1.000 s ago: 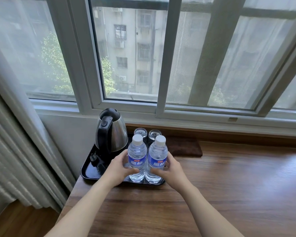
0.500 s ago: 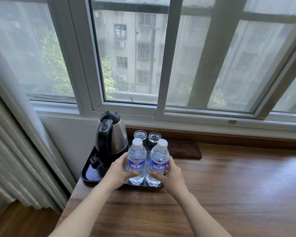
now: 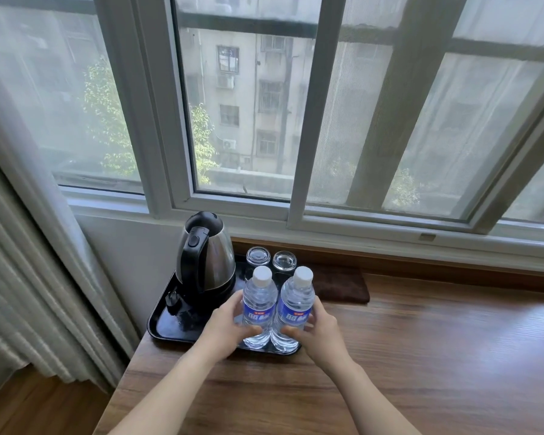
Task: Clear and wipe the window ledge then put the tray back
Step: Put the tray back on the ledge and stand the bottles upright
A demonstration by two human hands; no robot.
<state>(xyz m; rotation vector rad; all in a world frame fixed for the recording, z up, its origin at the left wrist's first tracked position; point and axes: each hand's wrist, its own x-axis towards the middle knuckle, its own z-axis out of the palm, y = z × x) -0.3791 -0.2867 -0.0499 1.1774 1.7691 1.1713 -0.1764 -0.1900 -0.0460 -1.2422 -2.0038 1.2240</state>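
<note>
While the black tray (image 3: 162, 321) sits at the left end of the wooden counter (image 3: 421, 356) under the window, I've got both hands on the two water bottles at its front edge. My left hand (image 3: 225, 329) wraps the left bottle (image 3: 259, 304), my right hand (image 3: 316, 331) wraps the right bottle (image 3: 296, 306). Kettle (image 3: 206, 259) and two glasses (image 3: 270, 259) are behind them, and a brown cloth (image 3: 339, 287) lies just beside the tray.

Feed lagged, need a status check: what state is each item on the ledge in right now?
Left bottle: capped, upright, gripped by left hand.
Right bottle: capped, upright, gripped by right hand.
Kettle: lid closed.
Glasses: upside down.
Tray: loaded.
Brown cloth: folded flat.
</note>
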